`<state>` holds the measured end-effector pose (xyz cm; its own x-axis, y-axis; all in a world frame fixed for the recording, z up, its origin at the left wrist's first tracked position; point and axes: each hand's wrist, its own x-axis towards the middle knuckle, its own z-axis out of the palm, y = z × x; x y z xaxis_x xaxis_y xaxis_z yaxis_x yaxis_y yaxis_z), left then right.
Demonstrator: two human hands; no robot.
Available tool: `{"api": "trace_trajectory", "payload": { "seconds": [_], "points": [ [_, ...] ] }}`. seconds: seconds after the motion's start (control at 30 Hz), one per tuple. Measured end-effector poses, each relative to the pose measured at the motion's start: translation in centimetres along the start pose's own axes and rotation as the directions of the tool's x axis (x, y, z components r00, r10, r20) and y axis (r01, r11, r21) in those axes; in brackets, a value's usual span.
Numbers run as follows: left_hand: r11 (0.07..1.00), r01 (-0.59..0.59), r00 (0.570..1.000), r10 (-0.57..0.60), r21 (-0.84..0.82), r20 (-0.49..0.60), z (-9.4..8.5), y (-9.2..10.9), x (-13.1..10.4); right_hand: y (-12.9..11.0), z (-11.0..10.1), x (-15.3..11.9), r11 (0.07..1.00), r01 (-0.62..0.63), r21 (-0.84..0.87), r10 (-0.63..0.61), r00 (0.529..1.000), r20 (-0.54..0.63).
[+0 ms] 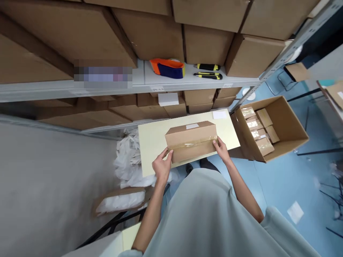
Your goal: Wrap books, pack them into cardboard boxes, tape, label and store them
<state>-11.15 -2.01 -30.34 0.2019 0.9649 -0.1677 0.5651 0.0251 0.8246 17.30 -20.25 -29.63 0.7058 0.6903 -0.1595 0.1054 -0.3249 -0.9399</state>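
A brown cardboard box (pixel 190 137) sits on the pale yellow tabletop (pixel 150 142), with clear tape running along its near side and a white label (pixel 192 126) on its far face. My left hand (pixel 163 163) grips the box's left end, thumb on the near side. At the opposite end, my right hand (pixel 221 150) holds the right edge near the end of the tape, its thumb in front. The fingers behind both ends are partly hidden by the box.
Shelves of cartons (pixel 209 44) rise behind the table, with two yellow-black utility knives (pixel 208 75) and an orange-and-blue tape dispenser (pixel 168 68) on one ledge. A large open carton (pixel 291 125) holding several taped boxes stands at right. Crumpled plastic wrapping (pixel 128 157) lies at left.
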Motion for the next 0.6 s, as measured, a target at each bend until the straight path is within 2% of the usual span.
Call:
{"api": "trace_trajectory", "payload": {
  "seconds": [0.07,0.2,0.4,0.5,0.6],
  "points": [
    [1.000,0.018,0.999,-0.018,-0.004,0.038,0.4,0.3,-1.0,0.1,-1.5,-1.8,0.999,-0.025,-0.048,0.021,0.997,-0.070],
    [0.996,0.084,0.988,-0.085,0.011,0.127,2.0,0.6,-2.9,1.6,-3.8,-5.5,0.973,-0.164,-0.165,0.133,0.974,-0.183],
    [0.993,-0.059,0.982,0.040,0.098,0.185,4.0,1.8,-4.2,3.7,-4.1,-9.7,0.973,-0.203,-0.109,0.175,0.958,-0.228],
    [0.982,-0.102,0.986,0.077,0.160,0.151,4.6,3.2,-4.9,4.2,-4.6,-11.1,0.977,-0.207,-0.044,0.191,0.952,-0.241],
    [0.975,-0.139,0.988,0.125,0.173,0.091,5.9,5.9,-6.7,4.6,-7.5,-12.7,0.980,-0.196,0.035,0.199,0.947,-0.251]
  ]
}}
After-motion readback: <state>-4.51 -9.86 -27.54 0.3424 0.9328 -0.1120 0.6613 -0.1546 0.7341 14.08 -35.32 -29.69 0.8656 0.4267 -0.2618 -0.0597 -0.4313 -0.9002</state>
